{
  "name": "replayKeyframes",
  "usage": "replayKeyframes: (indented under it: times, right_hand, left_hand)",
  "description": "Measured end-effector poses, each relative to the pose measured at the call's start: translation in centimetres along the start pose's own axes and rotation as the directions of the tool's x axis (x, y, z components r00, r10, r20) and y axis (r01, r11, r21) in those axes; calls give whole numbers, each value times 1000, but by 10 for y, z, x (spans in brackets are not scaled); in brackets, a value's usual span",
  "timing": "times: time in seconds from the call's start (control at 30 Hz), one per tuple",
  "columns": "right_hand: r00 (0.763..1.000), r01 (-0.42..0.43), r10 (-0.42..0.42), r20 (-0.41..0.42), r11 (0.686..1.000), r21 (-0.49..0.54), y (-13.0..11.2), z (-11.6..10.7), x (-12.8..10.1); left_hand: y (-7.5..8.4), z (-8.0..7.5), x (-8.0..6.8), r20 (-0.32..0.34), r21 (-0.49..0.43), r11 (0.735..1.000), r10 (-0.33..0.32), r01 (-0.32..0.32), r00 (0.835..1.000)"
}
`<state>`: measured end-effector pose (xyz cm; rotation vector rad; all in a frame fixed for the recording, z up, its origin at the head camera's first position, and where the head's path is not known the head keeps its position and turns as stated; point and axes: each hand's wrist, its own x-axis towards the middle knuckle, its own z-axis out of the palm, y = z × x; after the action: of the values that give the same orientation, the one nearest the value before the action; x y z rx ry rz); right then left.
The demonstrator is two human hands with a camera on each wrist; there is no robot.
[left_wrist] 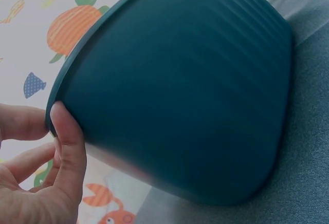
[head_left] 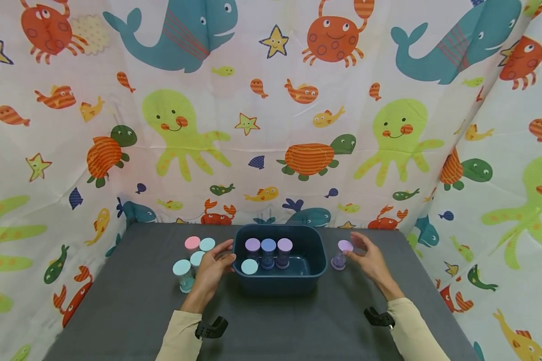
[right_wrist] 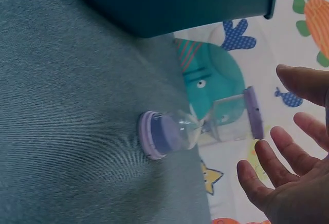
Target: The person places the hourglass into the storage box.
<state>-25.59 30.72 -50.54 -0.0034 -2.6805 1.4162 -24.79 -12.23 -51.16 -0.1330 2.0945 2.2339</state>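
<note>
A dark teal bin stands mid-table. It holds several sand timers with purple, blue and light blue caps. My left hand is at the bin's left side. In the left wrist view its thumb lies against the bin just below the rim, the other fingers loose beside it. A purple-capped sand timer stands upright right of the bin. My right hand hovers beside it with spread fingers, a small gap from the timer.
Left of the bin stand several more timers, one pink-capped, the others light blue. The table has a grey cloth. A sea-creature curtain closes off the back and both sides.
</note>
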Motion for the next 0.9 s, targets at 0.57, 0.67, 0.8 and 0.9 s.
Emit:
replayKeyframes:
  times: [0.57, 0.67, 0.8, 0.9]
  right_hand:
    - [997, -72, 73, -25, 996, 43, 16, 12, 6]
    - [995, -95, 96, -16, 995, 38, 19, 14, 7]
    - [993, -120, 121, -19, 992, 46, 22, 18, 8]
    - [991, -133, 135, -17, 990, 55, 23, 19, 9]
  left_hand:
    - [-1, -1, 2, 12, 1, 1000, 5, -5, 1000]
    - [-1, -1, 1, 6, -1, 1000, 3, -3, 1000]
    - [-1, -1, 0, 6, -3, 1000, 1, -1, 1000]
    - [-1, -1, 0, 6, -10, 1000, 4, -4, 1000]
